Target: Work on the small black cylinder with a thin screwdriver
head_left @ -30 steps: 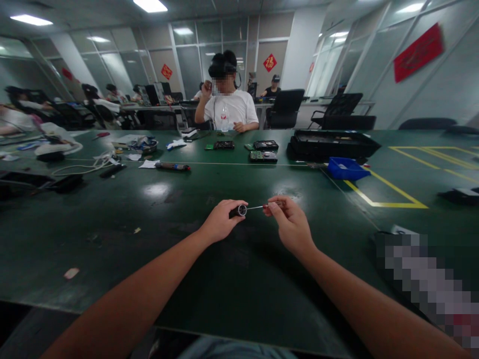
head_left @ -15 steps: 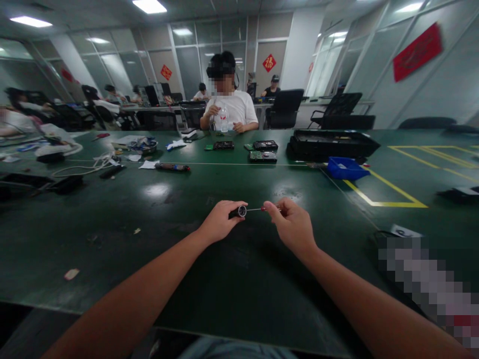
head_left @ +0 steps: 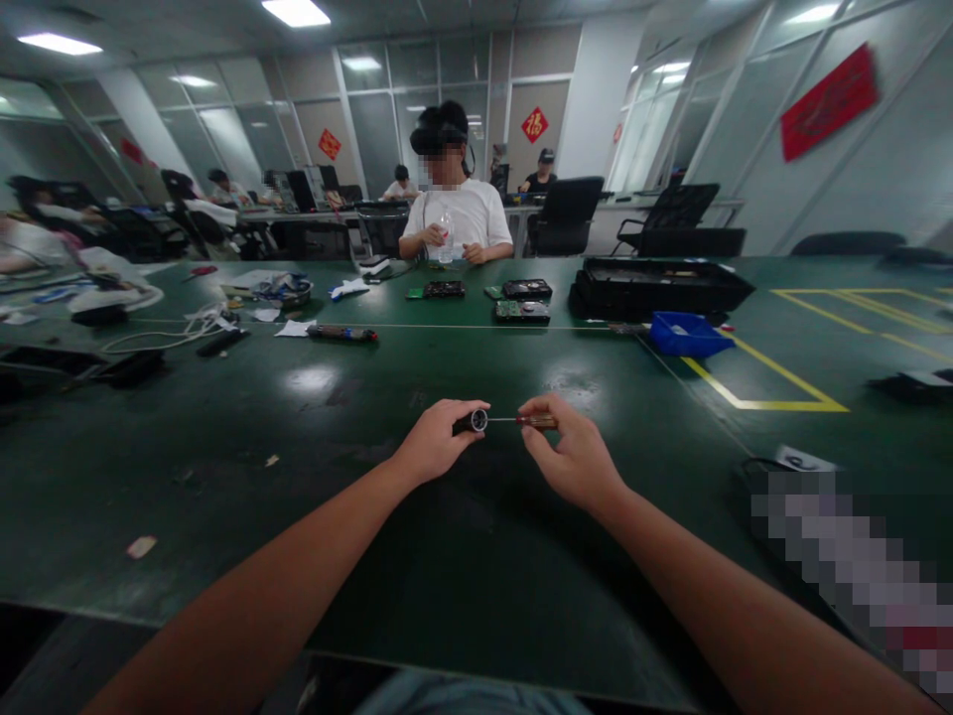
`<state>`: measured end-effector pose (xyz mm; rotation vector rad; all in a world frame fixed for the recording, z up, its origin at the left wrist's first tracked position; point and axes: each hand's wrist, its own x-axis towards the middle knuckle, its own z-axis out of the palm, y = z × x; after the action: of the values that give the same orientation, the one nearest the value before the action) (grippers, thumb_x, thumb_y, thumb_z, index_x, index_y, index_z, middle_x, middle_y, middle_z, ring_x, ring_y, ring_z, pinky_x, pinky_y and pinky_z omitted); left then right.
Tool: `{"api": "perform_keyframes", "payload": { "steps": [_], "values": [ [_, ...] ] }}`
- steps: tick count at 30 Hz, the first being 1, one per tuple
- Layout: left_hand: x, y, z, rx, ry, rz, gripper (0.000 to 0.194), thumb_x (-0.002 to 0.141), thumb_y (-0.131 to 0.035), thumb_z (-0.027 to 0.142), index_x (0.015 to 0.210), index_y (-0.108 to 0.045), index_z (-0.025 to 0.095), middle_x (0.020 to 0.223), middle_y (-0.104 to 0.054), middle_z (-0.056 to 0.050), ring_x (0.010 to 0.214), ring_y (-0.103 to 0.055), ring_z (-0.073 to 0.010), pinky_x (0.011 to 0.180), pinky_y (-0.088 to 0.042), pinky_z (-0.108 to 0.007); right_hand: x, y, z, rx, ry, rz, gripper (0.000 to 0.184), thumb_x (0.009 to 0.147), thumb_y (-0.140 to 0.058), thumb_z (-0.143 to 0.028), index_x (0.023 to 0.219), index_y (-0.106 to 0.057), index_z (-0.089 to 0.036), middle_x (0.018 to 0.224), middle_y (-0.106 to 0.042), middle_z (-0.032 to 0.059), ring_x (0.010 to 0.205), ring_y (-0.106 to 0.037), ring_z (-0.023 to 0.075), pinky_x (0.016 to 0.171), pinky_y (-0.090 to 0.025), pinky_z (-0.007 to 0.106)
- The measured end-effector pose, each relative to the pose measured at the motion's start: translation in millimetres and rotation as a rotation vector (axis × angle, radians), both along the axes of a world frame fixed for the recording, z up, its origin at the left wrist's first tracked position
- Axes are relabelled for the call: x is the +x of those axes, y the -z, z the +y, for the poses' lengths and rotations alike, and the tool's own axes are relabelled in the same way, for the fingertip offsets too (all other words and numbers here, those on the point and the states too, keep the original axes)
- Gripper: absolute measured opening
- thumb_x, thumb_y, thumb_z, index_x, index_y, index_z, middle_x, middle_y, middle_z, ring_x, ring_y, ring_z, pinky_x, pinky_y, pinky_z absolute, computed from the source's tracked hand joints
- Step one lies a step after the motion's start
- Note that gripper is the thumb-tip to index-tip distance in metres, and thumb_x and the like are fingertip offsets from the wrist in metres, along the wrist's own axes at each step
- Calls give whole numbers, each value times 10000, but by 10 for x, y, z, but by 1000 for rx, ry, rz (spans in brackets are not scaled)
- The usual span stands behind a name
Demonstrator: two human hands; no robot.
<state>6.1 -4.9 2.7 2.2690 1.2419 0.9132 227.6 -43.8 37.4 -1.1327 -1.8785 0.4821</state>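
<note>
My left hand (head_left: 436,444) is closed around a small black cylindrical part (head_left: 478,421), held between thumb and fingers. Its round, silver-rimmed end faces me; its exact kind is unclear. From the right, the thin metal shaft of a screwdriver (head_left: 537,421) reaches the rim of this part. Whether the tip sits in a screw is too small to see. My right hand (head_left: 575,452) grips the screwdriver's reddish handle, thumb below and fingers above. Both hands are just over the green tabletop (head_left: 447,586).
Hard drives (head_left: 522,312) lie farther back, before a person (head_left: 469,214) holding a clear bottle (head_left: 445,238). A black tray (head_left: 659,288) and a blue bin (head_left: 689,336) stand back right. An electric screwdriver (head_left: 340,334) and cables (head_left: 175,333) lie left. A partly blurred object (head_left: 849,556) is at right.
The fingers of my right hand have shifted and opened somewhat around the screwdriver, showing more of its handle. My left hand and the black part stay nearly still.
</note>
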Motion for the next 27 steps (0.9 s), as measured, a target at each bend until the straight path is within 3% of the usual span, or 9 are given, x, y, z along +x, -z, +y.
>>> {"api": "perform_keyframes", "payload": {
  "steps": [6, 11, 15, 21, 27],
  "values": [
    [9, 8, 3, 2, 9, 3, 380, 868, -687, 215, 1246, -656, 240, 1197, -695, -50, 1119, -608, -231, 1010, -452, -400, -6, 15, 25, -64, 119, -99, 337, 1000, -431, -441, 871, -672, -244, 577, -609, -13, 541, -602, 180, 565, -412, 316],
    [11, 7, -2, 2, 14, 5, 387, 863, -689, 206, 1247, -653, 234, 1181, -696, -48, 1104, -605, -230, 998, -451, -395, -14, 5, -6, -6, 35, -39, 245, 941, -515, -297, 1164, -594, -233, 817, -695, 29, 733, -669, 209, 680, -484, 338],
    [12, 0, -8, -9, 12, 11, 386, 866, -683, 210, 1250, -652, 235, 1160, -697, -48, 1094, -605, -233, 989, -455, -398, -19, 21, -27, -30, 4, -6, 170, 948, -504, -298, 1076, -599, -239, 880, -694, 47, 809, -676, 222, 731, -502, 361],
    [23, 5, -7, -20, -32, -27, 415, 877, -673, 229, 1288, -629, 256, 1243, -675, -47, 1162, -591, -238, 1034, -442, -413, -49, 146, 57, -158, 50, 405, 219, 913, -601, -426, 993, -602, -222, 895, -701, 62, 848, -694, 226, 809, -547, 397],
    [16, -53, 8, 117, 71, 10, 369, 899, -641, 195, 1265, -634, 244, 1260, -671, -50, 1187, -585, -213, 1064, -413, -405, -60, 249, 205, -392, 32, 860, 266, 911, -586, -484, 926, -626, -222, 839, -651, 43, 753, -652, 190, 818, -596, 428]
  ]
}}
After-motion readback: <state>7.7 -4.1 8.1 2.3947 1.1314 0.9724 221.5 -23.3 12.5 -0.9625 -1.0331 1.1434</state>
